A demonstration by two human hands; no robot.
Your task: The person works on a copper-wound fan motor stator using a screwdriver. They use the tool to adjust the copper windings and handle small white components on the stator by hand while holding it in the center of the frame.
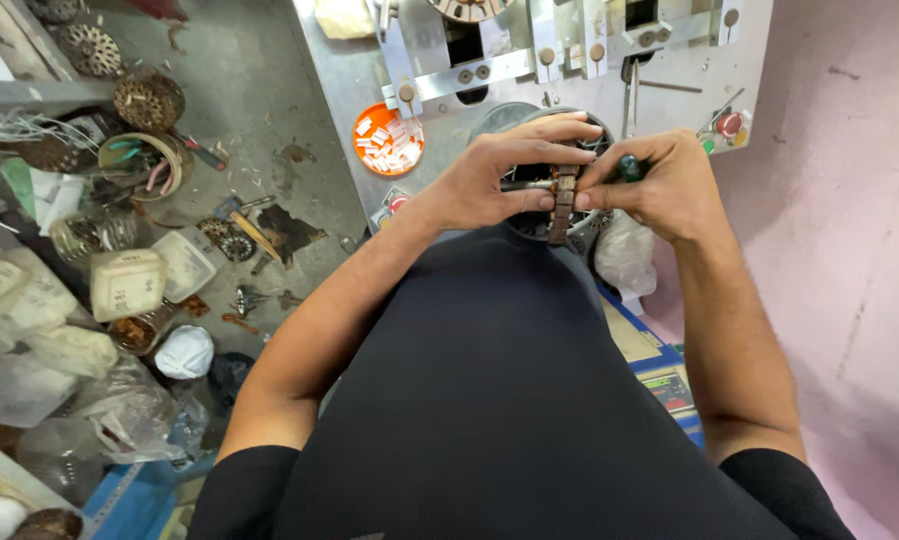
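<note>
Both my hands meet over a dark round stator ring [570, 222] in front of a grey metal machine. My left hand [500, 178] pinches the brown slotted part [564, 205] of the ring from the left, fingers curled over its top. My right hand [660, 180] grips a tool with a green handle [630, 168] and presses against the same brown part from the right. The ring's far side and the tool's tip are hidden behind my fingers.
An orange round dish [389, 140] with several small white pieces sits on the machine plate [335, 80]. Left of it the dirty bench holds perforated metal discs [150, 100], tools, white plastic boxes [128, 283] and bags. A pink wall [850, 200] stands right. A red button [731, 124] is on the machine.
</note>
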